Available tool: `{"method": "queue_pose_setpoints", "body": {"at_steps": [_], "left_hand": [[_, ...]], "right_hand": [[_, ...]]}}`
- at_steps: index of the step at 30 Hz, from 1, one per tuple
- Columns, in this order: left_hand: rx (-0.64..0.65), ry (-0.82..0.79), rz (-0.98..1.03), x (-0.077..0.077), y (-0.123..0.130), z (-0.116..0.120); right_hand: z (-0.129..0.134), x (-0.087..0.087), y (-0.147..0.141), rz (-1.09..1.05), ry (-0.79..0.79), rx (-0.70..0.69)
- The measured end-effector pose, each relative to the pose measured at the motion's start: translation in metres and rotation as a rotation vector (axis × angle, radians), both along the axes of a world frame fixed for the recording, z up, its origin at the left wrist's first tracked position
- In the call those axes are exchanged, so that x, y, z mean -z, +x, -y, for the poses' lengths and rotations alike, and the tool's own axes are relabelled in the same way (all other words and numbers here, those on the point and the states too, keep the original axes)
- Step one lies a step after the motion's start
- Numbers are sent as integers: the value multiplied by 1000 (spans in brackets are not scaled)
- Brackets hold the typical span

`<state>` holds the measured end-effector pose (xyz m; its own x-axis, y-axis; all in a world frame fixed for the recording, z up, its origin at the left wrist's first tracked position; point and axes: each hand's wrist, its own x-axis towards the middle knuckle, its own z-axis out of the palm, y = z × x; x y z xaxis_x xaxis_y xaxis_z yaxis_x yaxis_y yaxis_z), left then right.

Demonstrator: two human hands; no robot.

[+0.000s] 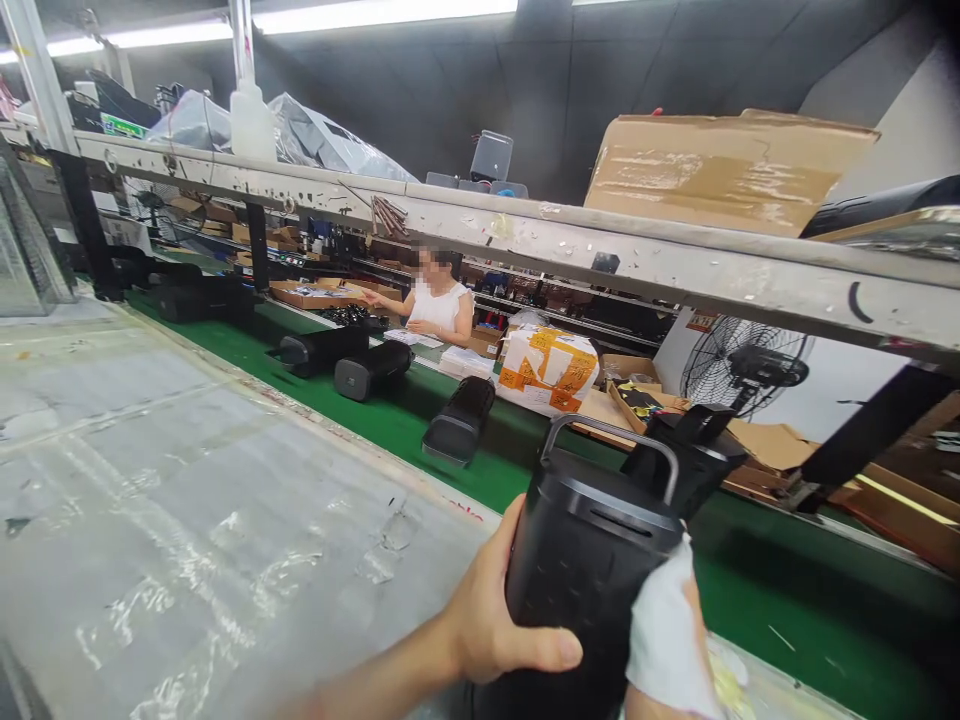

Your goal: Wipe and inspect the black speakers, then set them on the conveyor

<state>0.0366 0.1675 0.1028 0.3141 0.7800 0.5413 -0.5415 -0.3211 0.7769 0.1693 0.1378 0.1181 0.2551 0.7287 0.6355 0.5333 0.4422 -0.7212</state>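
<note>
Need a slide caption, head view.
Left hand grips a black handled unit while right hand holds a white cloth against it, by a green belt.

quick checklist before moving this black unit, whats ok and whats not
1. Left hand on the black unit: ok, palm and thumb are against its side.
2. White cloth under the right hand: ok, pressed against the unit.
3. Metal carry handle: ok, free of both hands.
4. Second black unit just behind: cannot tell whether it touches the held one.
5. Surface of the held unit: cannot tell if it is clean, too dark to see.
</note>
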Motion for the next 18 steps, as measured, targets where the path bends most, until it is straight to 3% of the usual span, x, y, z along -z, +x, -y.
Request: {"method": "queue_pose_setpoints", "body": {"at_steps": [5,8,10,14,18], "left_hand": [[2,18,7,-1,1,0],[24,13,43,-1,1,0],[9,9,44,-1,1,-1],[-67,6,-20,1,0,-2],[-112,21,-61,1,-2,-1]], "right_hand": [[2,-43,-21,173,22,158],[4,-60,-22,161,-58,126],[4,-63,-18,119,-72,90],[2,-60,-14,37,-99,160],[-3,-57,-21,134,-41,247]]}}
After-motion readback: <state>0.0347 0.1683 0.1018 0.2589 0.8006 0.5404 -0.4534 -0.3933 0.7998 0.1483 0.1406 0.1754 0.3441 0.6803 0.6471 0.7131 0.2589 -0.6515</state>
